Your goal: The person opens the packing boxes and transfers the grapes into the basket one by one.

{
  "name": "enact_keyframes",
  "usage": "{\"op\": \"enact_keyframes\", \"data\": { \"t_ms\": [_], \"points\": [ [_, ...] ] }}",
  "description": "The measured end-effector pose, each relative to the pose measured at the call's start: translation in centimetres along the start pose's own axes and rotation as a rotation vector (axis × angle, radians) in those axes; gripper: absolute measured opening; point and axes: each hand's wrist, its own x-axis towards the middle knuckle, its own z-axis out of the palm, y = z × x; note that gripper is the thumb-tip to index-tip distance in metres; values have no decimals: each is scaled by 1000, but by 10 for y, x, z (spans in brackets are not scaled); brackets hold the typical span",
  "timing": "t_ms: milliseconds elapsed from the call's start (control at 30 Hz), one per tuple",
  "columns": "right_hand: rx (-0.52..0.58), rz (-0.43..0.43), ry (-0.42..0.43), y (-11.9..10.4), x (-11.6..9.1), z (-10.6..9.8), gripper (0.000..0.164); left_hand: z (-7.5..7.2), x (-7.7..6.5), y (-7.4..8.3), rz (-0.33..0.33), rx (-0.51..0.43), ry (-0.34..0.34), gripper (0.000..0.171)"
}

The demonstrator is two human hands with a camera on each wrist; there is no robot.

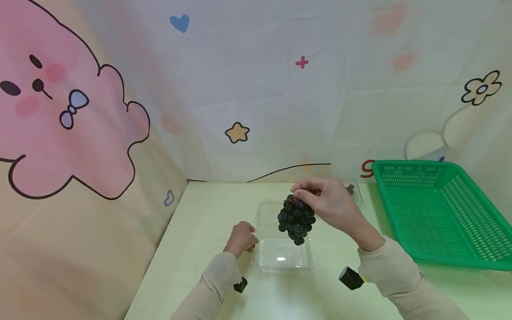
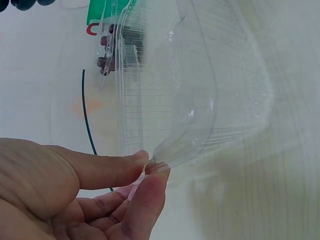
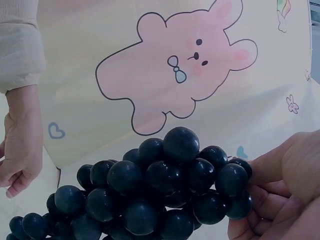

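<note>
A bunch of dark grapes (image 1: 297, 220) hangs from my right hand (image 1: 330, 202), whose thumb and fingers pinch it at the stem end. In the right wrist view the grapes (image 3: 145, 190) spread sideways across the lower part, with the right hand (image 3: 285, 190) at their thick end. Below them on the table lies a clear plastic box (image 1: 284, 255) with its lid folded back. My left hand (image 1: 242, 238) is at the box's left side. Up close, the left wrist view has the left thumb and finger (image 2: 150, 192) pinching the edge of the clear box (image 2: 200, 100).
A green plastic basket (image 1: 432, 213) stands at the right of the pale table (image 1: 192, 249). Behind the right hand is another clear box (image 1: 358, 195) with dark round fruit (image 1: 350, 189) in it. A printed cloth (image 1: 264, 98) hangs along the back and left.
</note>
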Motion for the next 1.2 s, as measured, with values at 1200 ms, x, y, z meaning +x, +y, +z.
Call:
{"op": "enact_keyframes", "data": {
  "t_ms": [1200],
  "points": [
    [-113, 140, 126, 10, -33, -102, 23, 0, 2, -5, -22, -51, -8, 38]
  ]
}}
